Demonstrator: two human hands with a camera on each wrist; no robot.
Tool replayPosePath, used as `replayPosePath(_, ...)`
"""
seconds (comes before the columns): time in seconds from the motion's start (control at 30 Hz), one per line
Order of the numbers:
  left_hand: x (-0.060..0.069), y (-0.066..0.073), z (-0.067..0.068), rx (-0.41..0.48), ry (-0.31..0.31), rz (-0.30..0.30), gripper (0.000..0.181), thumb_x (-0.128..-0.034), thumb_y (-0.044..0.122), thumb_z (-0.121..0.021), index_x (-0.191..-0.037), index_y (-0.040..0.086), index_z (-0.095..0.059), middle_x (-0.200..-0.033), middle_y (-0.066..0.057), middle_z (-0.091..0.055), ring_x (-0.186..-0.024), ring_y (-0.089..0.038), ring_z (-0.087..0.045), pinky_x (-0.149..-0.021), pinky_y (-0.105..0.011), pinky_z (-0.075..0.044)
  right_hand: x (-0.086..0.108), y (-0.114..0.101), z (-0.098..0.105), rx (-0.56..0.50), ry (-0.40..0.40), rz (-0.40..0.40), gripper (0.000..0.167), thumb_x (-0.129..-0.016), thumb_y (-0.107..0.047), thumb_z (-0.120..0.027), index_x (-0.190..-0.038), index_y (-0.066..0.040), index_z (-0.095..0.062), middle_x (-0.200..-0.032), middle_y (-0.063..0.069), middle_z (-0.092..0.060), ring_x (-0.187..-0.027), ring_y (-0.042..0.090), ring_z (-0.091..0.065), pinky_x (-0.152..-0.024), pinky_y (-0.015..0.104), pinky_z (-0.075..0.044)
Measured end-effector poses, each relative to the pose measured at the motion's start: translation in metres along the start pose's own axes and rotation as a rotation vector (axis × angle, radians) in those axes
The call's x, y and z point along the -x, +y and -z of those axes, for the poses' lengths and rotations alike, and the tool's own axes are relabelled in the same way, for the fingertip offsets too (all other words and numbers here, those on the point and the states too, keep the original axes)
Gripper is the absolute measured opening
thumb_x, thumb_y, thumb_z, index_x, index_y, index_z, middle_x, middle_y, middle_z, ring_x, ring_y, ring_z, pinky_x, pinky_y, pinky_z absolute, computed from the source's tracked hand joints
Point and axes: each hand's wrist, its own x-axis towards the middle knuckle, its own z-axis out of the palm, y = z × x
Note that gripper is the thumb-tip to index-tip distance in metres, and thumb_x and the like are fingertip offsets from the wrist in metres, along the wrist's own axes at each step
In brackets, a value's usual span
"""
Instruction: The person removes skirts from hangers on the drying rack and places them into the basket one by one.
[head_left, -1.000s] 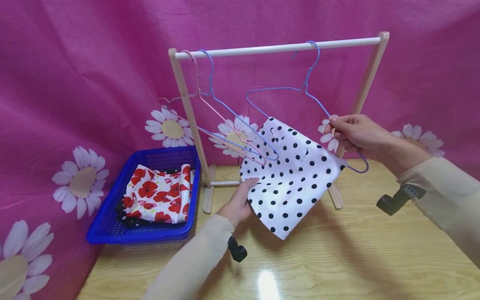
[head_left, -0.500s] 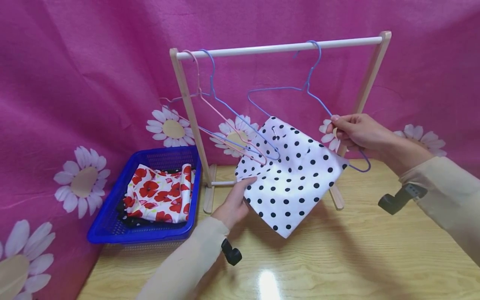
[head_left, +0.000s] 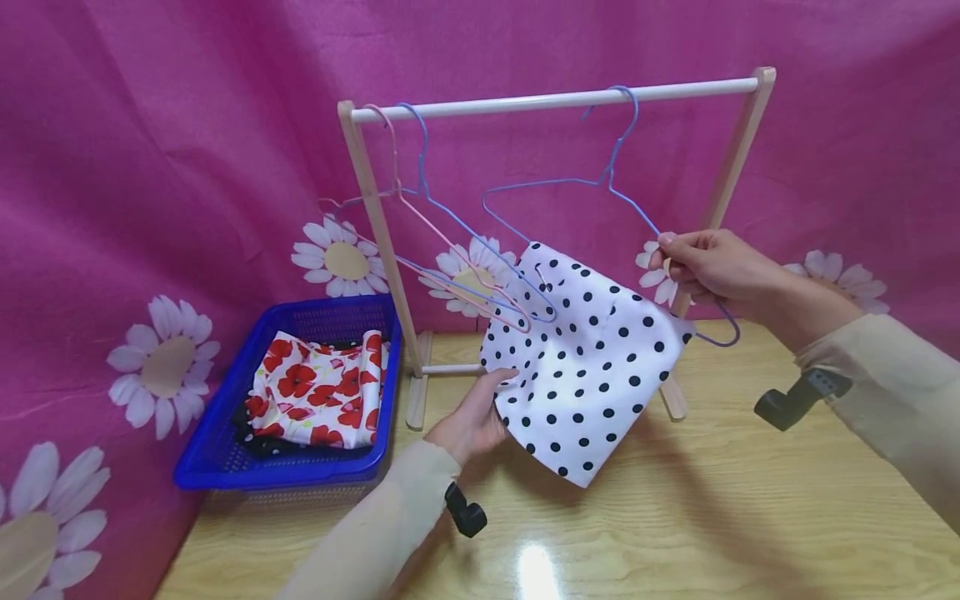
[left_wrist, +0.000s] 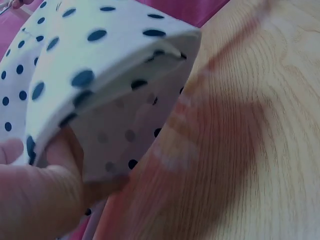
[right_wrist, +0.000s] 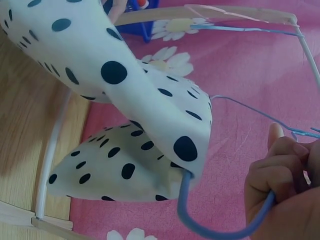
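White cloth with black polka dots (head_left: 600, 358) hangs folded over the bottom wire of a blue wire hanger (head_left: 633, 200), which is hooked on the rack's top bar. The cloth slants, its lower corner above the table. My left hand (head_left: 472, 417) pinches its left edge, thumb in front; the fingers behind are mostly hidden. In the left wrist view the left hand (left_wrist: 45, 185) is at the cloth's open fold. My right hand (head_left: 716, 262) grips the hanger's right arm between thumb and fingers. The right wrist view shows the hanger's curved end (right_wrist: 220, 232) coming out of the cloth beside that hand.
A white-barred wooden rack (head_left: 517, 103) stands on the table (head_left: 637, 533). A pink hanger (head_left: 442, 242) and another blue hanger (head_left: 480, 237) hang at its left, their ends overlapping the cloth. Left of it sits a blue basket (head_left: 195, 450) with red-flowered cloth (head_left: 315, 383) over dark cloth.
The cloth's lower corner has swung slightly right and down, and its top left corner has dropped a little. My left hand has shifted slightly with it; my right hand keeps its grip.
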Motion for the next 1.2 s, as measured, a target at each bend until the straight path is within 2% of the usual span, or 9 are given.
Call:
replayPosePath(0.1, 0.001, -0.001, 0.001, -0.013, -0.024, 0.016, 0.039, -0.1012, 0.032, -0.048, -0.131, 0.008, -0.054, -0.1, 0.004, -0.073, -0.089, -0.006, -0.07, -0.076, -0.023, -0.058, 0.0, 0.0, -0.001, 0.005, -0.002, 0.001, 0.041, -0.109, -0.037, -0.038, -0.082, -0.025, -0.066, -0.061, -0.011, -0.041, -0.051, 0.005, -0.027, -0.047, 0.024, -0.026)
replayPosePath(0.2, 0.004, -0.001, 0.001, -0.021, -0.02, -0.007, 0.034, -0.1007, 0.029, -0.053, -0.129, 0.011, -0.057, -0.099, 0.006, -0.074, -0.088, -0.005, -0.071, -0.077, -0.021, -0.058, -0.001, -0.001, -0.001, 0.016, -0.007, 0.001, 0.041, -0.109, -0.038, -0.038, -0.082, -0.025, -0.066, -0.061, -0.011, -0.041, -0.051, 0.005, -0.028, -0.047, 0.024, -0.026)
replayPosePath(0.4, 0.015, 0.006, 0.001, 0.028, 0.021, -0.077, 0.039, -0.1, 0.017, -0.056, -0.137, 0.008, -0.051, -0.123, -0.002, -0.071, -0.101, -0.008, -0.071, -0.092, -0.023, -0.058, -0.002, 0.0, 0.001, 0.032, -0.007, -0.006, 0.04, -0.109, -0.038, -0.039, -0.082, -0.024, -0.065, -0.062, -0.01, -0.04, -0.05, 0.004, -0.029, -0.047, 0.026, -0.024)
replayPosePath(0.47, 0.019, 0.008, 0.002, 0.03, 0.022, -0.085, 0.04, -0.1006, 0.016, -0.055, -0.139, 0.006, -0.05, -0.126, -0.003, -0.07, -0.102, -0.007, -0.07, -0.093, -0.023, -0.057, -0.002, 0.001, 0.001, 0.039, -0.011, -0.002, 0.04, -0.109, -0.038, -0.039, -0.082, -0.024, -0.065, -0.061, -0.01, -0.04, -0.05, 0.005, -0.028, -0.047, 0.028, -0.022)
replayPosePath(0.53, 0.023, 0.011, 0.002, 0.008, 0.013, -0.096, 0.039, -0.101, 0.016, -0.054, -0.139, 0.005, -0.05, -0.122, -0.002, -0.071, -0.101, -0.006, -0.07, -0.092, -0.022, -0.057, -0.003, 0.001, 0.002, 0.052, -0.011, 0.001, 0.04, -0.109, -0.038, -0.039, -0.082, -0.025, -0.064, -0.06, -0.01, -0.039, -0.049, 0.005, -0.028, -0.047, 0.03, -0.02)
replayPosePath(0.7, 0.033, 0.018, 0.002, -0.041, -0.041, -0.143, 0.037, -0.1018, 0.014, -0.052, -0.137, 0.004, -0.05, -0.107, 0.005, -0.073, -0.097, -0.005, -0.07, -0.086, -0.021, -0.058, -0.004, 0.0, 0.004, 0.091, -0.004, 0.001, 0.039, -0.109, -0.038, -0.04, -0.08, -0.028, -0.063, -0.058, -0.01, -0.039, -0.048, 0.005, -0.028, -0.046, 0.031, -0.02)
replayPosePath(0.9, 0.049, 0.03, -0.001, -0.045, -0.138, -0.18, 0.033, -0.1039, 0.014, -0.046, -0.135, 0.004, -0.049, -0.104, 0.004, -0.074, -0.094, -0.006, -0.072, -0.076, -0.025, -0.061, -0.006, -0.002, 0.007, 0.125, 0.016, -0.004, 0.039, -0.108, -0.039, -0.041, -0.081, -0.027, -0.065, -0.058, -0.01, -0.036, -0.048, 0.005, -0.028, -0.046, 0.029, -0.023)
replayPosePath(1.07, 0.064, 0.043, -0.007, -0.1, -0.231, -0.202, 0.041, -0.1052, 0.02, -0.04, -0.143, 0.004, -0.042, -0.111, 0.008, -0.071, -0.098, -0.002, -0.07, -0.074, -0.02, -0.059, -0.006, -0.001, 0.009, 0.156, 0.029, -0.001, 0.036, -0.108, -0.04, -0.042, -0.083, -0.026, -0.063, -0.056, -0.009, -0.034, -0.048, 0.006, -0.028, -0.047, 0.03, -0.023)
replayPosePath(1.2, 0.074, 0.052, -0.013, -0.154, -0.3, -0.223, 0.046, -0.1052, 0.022, -0.037, -0.148, 0.004, -0.036, -0.117, 0.006, -0.068, -0.098, -0.003, -0.069, -0.072, -0.02, -0.056, -0.005, 0.001, 0.011, 0.151, 0.031, -0.006, 0.037, -0.108, -0.04, -0.042, -0.082, -0.026, -0.064, -0.056, -0.01, -0.035, -0.048, 0.006, -0.029, -0.048, 0.032, -0.023)
